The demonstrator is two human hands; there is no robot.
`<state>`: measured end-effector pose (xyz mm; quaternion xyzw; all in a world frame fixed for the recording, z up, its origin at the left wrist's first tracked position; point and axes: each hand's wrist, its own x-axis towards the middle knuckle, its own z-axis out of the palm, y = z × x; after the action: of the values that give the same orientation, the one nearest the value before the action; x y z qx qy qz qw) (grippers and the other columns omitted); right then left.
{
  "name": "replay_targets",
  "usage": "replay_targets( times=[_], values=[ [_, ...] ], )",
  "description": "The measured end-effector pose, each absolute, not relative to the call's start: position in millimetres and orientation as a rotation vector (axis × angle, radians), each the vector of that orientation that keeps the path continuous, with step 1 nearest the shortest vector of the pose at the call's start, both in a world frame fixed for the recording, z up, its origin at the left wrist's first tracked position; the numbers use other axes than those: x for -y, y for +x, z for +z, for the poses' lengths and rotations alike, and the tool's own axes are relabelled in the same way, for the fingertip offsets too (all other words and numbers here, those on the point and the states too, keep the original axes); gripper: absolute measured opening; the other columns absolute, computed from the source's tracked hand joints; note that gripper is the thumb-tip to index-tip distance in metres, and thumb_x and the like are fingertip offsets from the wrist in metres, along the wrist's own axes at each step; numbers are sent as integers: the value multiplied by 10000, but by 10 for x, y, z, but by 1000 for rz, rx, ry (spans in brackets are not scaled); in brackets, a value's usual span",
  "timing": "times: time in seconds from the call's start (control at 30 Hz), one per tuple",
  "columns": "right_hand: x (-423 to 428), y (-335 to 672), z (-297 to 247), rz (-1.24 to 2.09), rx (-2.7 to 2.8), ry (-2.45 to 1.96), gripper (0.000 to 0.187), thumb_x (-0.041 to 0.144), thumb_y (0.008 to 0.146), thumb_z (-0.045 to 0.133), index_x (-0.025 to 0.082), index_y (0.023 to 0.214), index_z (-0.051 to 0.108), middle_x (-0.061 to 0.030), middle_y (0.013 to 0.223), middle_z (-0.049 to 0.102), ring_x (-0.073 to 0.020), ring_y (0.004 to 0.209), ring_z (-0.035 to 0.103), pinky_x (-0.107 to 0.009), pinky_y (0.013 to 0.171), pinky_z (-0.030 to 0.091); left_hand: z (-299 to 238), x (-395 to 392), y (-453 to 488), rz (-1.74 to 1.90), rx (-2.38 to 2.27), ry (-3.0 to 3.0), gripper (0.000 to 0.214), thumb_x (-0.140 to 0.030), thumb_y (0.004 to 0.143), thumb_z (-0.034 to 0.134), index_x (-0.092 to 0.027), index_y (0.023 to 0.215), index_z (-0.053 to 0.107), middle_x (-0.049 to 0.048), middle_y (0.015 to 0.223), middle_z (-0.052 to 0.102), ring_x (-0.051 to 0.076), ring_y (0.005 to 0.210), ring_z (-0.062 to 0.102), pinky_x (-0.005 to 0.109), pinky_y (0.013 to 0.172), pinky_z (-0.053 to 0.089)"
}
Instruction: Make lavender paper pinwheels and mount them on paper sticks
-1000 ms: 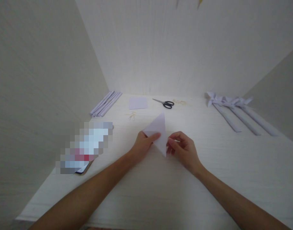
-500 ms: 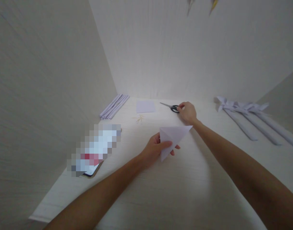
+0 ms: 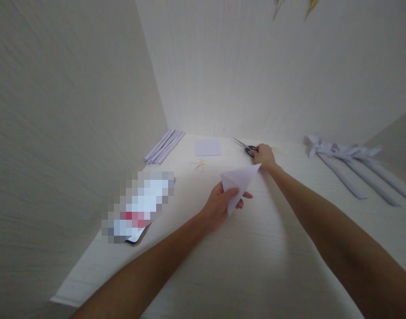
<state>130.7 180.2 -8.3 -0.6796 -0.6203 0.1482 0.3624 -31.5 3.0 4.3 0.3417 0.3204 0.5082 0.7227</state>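
Observation:
My left hand [image 3: 223,201] pinches a folded triangle of pale lilac paper [image 3: 240,179] above the table, thumb on top and fingers behind. My right hand [image 3: 265,156] reaches to the back of the table and is closed on the black handle of a pair of scissors [image 3: 248,148]. The blades point to the back left. Left of the scissors lies a flat lilac sheet of paper [image 3: 207,147], with several thin pale sticks or strips [image 3: 200,165] just in front of it.
Several rolled paper tubes [image 3: 165,147] lie at the back left. A phone [image 3: 143,206] with a blurred-out screen rests near the left wall. On the right lie several paper tubes with folded paper ends [image 3: 342,175]. Walls [image 3: 229,88] enclose the table's back and left.
The right hand has closed around the scissors' handle, and the scissors have turned slightly. The folded paper in my left hand has tilted, its right tip rising. The whole view has shifted a little.

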Motion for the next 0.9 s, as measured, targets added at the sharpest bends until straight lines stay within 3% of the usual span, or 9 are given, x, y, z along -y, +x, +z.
replay_targets(
  times=[0.23, 0.37, 0.43, 0.63, 0.9],
  values=[
    [-1219, 1438, 127, 731, 1378, -1528, 198, 258, 784, 377, 177, 627, 466, -6, 608, 506, -89, 487, 425, -227, 478, 377, 15, -24, -318, 1165, -755, 880, 123, -232, 678, 522, -128, 735, 489, -10, 619, 546, 25, 407, 342, 191, 398, 199],
    [-531, 1570, 243, 1366, 1043, -1058, 187, 344, 673, 586, 172, 687, 513, 39, 572, 440, -57, 467, 386, -173, 425, 338, -39, -23, -303, 1122, -810, 979, 187, -260, 689, 529, -104, 589, 511, -15, 547, 463, 23, 427, 317, 197, 415, 197],
    [-216, 1622, 242, 1514, 970, -1020, 247, 367, 625, 646, 167, 637, 502, 42, 552, 440, -50, 463, 385, -161, 412, 317, -80, -34, -289, 1115, -847, 1011, 213, -288, 689, 544, -110, 578, 508, -17, 530, 452, 29, 432, 323, 197, 419, 201],
    [262, 1719, 109, 1628, 1438, -1056, 410, 548, 719, 472, 150, 625, 510, 18, 494, 454, -59, 400, 329, -199, 368, 211, -119, -102, -234, 1142, -931, 951, 188, -283, 671, 568, -124, 598, 499, -16, 546, 468, 34, 447, 342, 188, 419, 222],
    [386, 1710, 188, 1647, 1830, -1213, 477, 588, 694, 465, 155, 499, 422, 33, 412, 403, -52, 367, 319, -197, 355, 207, 85, -141, -239, 1107, -1011, 849, 141, -219, 630, 599, -111, 628, 508, -25, 559, 489, 13, 414, 328, 171, 403, 217]
  ],
)
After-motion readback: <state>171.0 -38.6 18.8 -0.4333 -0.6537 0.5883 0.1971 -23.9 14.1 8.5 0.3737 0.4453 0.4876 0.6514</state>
